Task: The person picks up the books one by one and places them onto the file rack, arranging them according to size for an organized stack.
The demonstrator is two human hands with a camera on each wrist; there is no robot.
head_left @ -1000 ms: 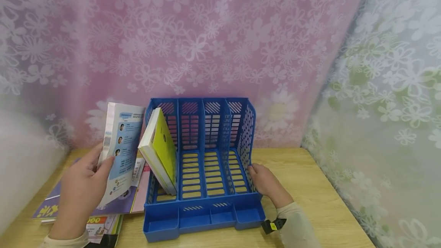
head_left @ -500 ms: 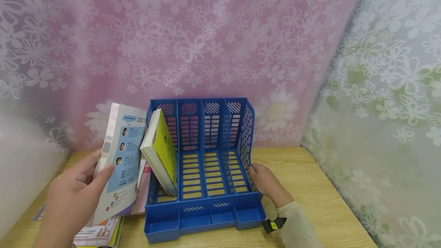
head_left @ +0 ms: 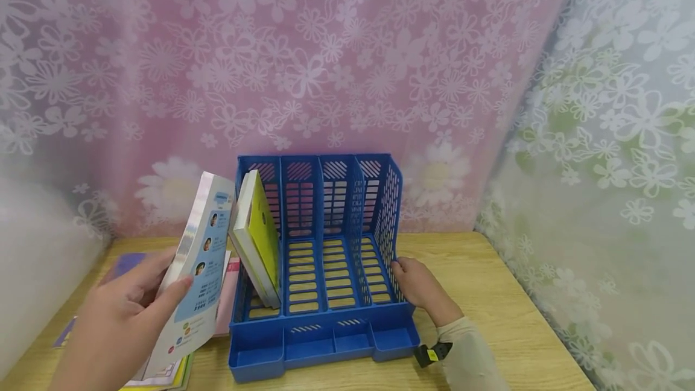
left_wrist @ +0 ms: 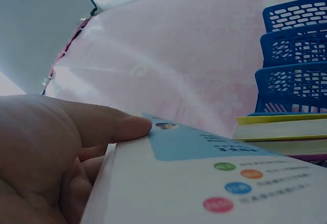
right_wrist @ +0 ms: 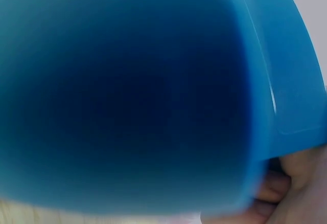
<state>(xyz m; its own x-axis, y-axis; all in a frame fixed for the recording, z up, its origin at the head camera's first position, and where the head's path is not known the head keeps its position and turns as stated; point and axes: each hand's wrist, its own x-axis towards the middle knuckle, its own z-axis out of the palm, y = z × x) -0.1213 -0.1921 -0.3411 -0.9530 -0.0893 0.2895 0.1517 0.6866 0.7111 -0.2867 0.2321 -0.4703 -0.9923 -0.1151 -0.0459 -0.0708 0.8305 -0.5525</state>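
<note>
My left hand (head_left: 127, 309) grips a white-and-blue book (head_left: 198, 270) by its spine edge, thumb on the printed cover. The book stands upright and tilted, just left of the blue file rack (head_left: 304, 321). In the left wrist view the thumb lies on the cover (left_wrist: 168, 183). Yellow-covered books (head_left: 263, 228) lean in the rack's leftmost compartment, close to the held book; whether they touch I cannot tell. On the rack's right side wall, my right hand (head_left: 423, 291) holds the lower front edge, its fingers partly hidden. Blue plastic (right_wrist: 291, 81) fills most of the right wrist view.
Beneath and behind my left hand lie more books: a purple one (head_left: 127, 263), a pink one (head_left: 227, 300) and a small stack (head_left: 181, 373). Small trays (head_left: 309, 343) run along the rack's front. Wooden tabletop (head_left: 488, 306) extends to the right, and a flowered curtain (head_left: 347, 77) hangs behind.
My left hand has carried the book rightward, closer to the rack's leftmost compartment. The yellow-covered books stand slightly more upright. My right hand has stayed on the rack.
</note>
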